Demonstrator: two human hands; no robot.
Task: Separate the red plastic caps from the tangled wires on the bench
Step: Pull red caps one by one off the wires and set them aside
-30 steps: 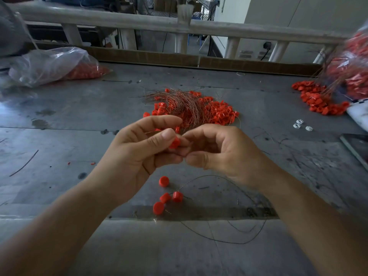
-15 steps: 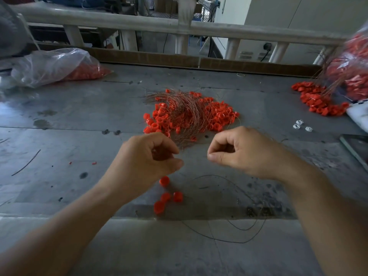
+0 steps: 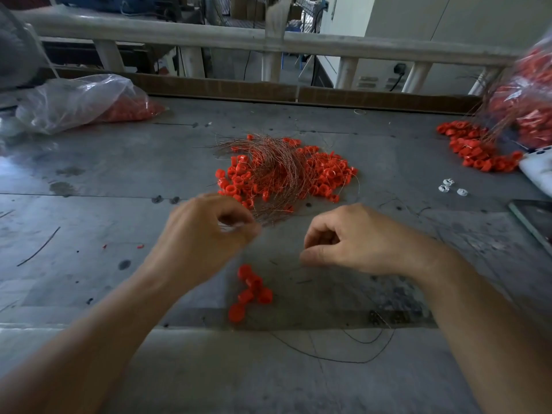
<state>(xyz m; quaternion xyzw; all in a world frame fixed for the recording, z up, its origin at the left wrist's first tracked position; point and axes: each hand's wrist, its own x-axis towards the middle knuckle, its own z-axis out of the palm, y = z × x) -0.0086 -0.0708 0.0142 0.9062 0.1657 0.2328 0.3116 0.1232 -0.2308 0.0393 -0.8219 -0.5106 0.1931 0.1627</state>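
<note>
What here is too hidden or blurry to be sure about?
Head view only:
Left hand: motion blur hides whether it pinches wires.
Right hand: curled fingers hide anything held.
Plastic bag, right: blurred, cut by the frame edge.
Dark flat object, right edge: cut off, unidentifiable.

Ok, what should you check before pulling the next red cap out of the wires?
1. The tangle of wires and red caps is within reach of the left hand: ok, the hand is at its near edge.
2. Nothing in the left hand: cannot tell, blurred.
3. Nothing in the right hand: cannot tell, fingers curled.
4. The freed red caps lie apart from the tangle: ok.
5. The loose wire lies apart from the tangle: ok.
</note>
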